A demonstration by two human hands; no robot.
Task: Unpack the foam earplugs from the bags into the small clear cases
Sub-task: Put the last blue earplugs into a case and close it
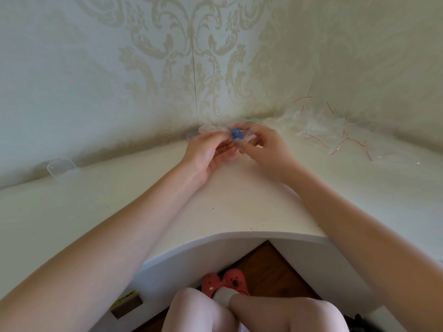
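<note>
Two hands, left (206, 152) and right (260, 146), pinch a clear bag (236, 137) holding blue earplugs (235, 134) above the white desk's (227, 207) far corner; one clear case (61, 169) sits at its left edge.

On the surface (239, 207), both hands meet near the back corner where the two walls join: the left hand (208, 152) just left of the earplugs (236, 134), the right hand (261, 147) just right, both holding the bag around them. A heap of empty bags (323, 133) lies right of the hands. One case (61, 168) sits far left against the wall; more cases (203, 130) lie just behind the left hand.
</note>
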